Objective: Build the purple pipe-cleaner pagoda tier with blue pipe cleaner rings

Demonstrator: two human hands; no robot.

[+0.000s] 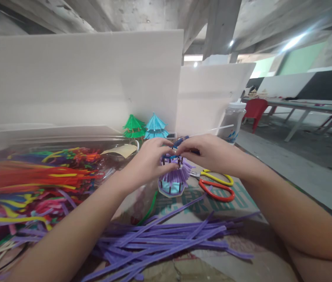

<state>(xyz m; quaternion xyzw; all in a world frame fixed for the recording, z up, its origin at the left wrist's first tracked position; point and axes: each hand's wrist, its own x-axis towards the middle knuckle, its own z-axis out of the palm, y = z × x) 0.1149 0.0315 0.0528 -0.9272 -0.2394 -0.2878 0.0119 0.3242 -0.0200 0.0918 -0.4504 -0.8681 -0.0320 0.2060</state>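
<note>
A small model pagoda [174,178] stands on the table before me, with a purple pipe-cleaner roof, dark posts and a pale blue base. My left hand [157,157] curls around its upper storey from the left, thumb and fingers closed against it. From the right, my right hand [205,152] reaches over the top with its fingertips pinched together. A dark blue piece [181,141] shows by those fingertips; what exactly they grip is hidden. Scissors [217,188] with one red and one yellow handle lie right of the pagoda. Purple pipe cleaners [166,239] are spread in front.
Green [133,126] and light blue [155,126] finished pagodas stand behind my hands, near a white panel [80,82]. Many coloured pipe cleaners [33,176] are heaped at left. A clear bottle [234,121] stands at back right. Beyond are a red chair [255,111] and another table [307,105].
</note>
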